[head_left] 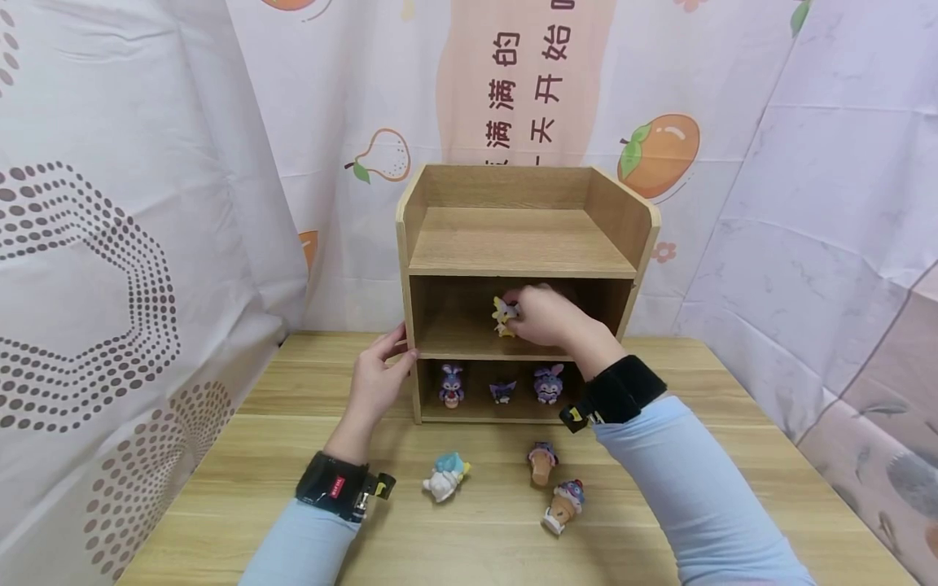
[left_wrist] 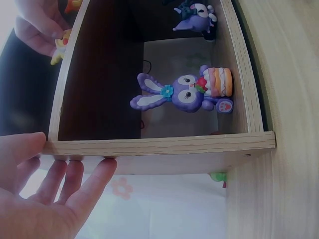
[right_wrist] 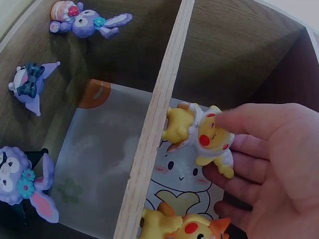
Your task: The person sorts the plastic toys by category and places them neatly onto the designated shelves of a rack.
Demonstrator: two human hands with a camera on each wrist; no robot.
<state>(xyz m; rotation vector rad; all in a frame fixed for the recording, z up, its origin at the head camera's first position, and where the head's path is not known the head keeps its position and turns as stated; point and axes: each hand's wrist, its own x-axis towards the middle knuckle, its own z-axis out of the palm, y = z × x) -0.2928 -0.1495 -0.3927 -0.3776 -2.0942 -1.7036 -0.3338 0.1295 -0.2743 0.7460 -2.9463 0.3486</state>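
My right hand [head_left: 548,315] pinches a yellow figurine with red cheeks and a white hood [right_wrist: 212,134] between thumb and fingers. It is inside the middle compartment of the small wooden shelf [head_left: 520,264], with the figurine's feet close over the divider board. In the right wrist view, an orange-eared yellow figurine [right_wrist: 192,226] stands beside it in the same compartment. My left hand [head_left: 377,381] holds the shelf's left side panel [left_wrist: 164,145], thumb at the front edge and fingertips against the outer face.
The bottom compartment holds a purple rabbit figurine [head_left: 451,386], a small purple figurine [head_left: 502,391] and another purple rabbit figurine [head_left: 548,384]. On the table in front lie a white-and-blue figurine [head_left: 445,477] and two cone-shaped brown figurines [head_left: 541,464]. A printed curtain [head_left: 352,65] hangs behind.
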